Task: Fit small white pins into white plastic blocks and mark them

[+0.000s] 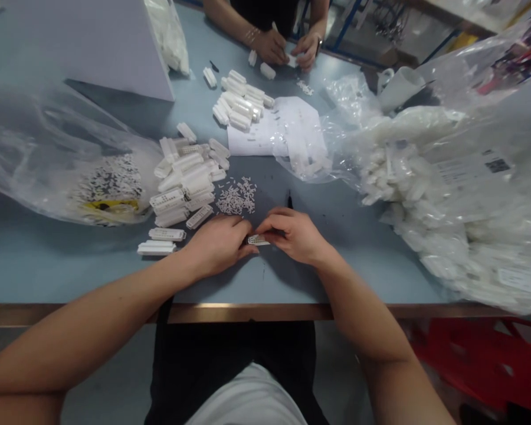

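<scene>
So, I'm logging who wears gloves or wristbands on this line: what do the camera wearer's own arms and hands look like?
Both arms are bare from the picture's edge to the wrists, with no sleeves showing. The left hand and right hand are ungloved, and no watch, bracelet or ring is visible on them.

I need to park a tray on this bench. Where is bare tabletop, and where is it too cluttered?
Bare: the near-left strip between the two loose housings and the table edge, and the patch between the right hand and the right bag. Crowded: ahead of the left hand, with the housing pile, small pins and left bag.
</scene>
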`<state>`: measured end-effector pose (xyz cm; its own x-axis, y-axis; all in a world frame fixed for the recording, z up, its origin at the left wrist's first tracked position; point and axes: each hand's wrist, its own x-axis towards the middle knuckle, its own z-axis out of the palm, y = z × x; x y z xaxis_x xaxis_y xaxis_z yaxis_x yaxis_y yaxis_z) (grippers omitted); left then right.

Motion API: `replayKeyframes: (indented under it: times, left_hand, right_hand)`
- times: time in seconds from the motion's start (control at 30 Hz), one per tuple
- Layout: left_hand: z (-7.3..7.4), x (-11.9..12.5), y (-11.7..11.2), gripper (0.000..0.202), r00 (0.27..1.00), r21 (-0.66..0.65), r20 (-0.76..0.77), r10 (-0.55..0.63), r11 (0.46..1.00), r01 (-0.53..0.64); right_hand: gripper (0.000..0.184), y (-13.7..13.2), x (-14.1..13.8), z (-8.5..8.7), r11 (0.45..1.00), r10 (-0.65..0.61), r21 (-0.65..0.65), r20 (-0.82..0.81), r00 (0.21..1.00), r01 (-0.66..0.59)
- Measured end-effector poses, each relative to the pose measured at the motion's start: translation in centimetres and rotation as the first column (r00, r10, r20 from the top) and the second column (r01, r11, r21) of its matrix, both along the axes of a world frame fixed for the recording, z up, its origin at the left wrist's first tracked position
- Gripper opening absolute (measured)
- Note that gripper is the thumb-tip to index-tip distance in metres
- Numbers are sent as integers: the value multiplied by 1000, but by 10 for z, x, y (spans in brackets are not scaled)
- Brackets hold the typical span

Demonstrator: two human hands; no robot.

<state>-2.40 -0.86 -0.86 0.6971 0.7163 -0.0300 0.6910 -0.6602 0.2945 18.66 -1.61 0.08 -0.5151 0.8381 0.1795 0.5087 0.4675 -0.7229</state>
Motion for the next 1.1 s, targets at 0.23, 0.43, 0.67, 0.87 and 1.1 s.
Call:
replayKeyframes:
  times: [0.23,0.43,0.67,0.87,1.1]
  left_hand:
    - [-3,-1,0,33,1000,11,-4,-25,1000,25]
    - [-6,0,0,34,999,29,6,-35,999,35]
    - [-4,1,-1,32,999,11,-15,-38,999,39]
    - [-3,2,-1,32,999,25,-26,-47,999,47]
    - [-1,3,-1,34,999,0,-36,-34,999,34]
  right_hand:
    - [13,1,1,-7,994,16,-111,-15,1000,-17]
    - [11,2,-2,-2,977,6,-214,-31,1000,-12]
    - [6,11,-5,4,914,61,-398,-53,997,-77]
    - [5,18,-7,10,870,81,-486,-15,997,-78]
    - [6,15,-4,10,921,89,-383,37,995,-68]
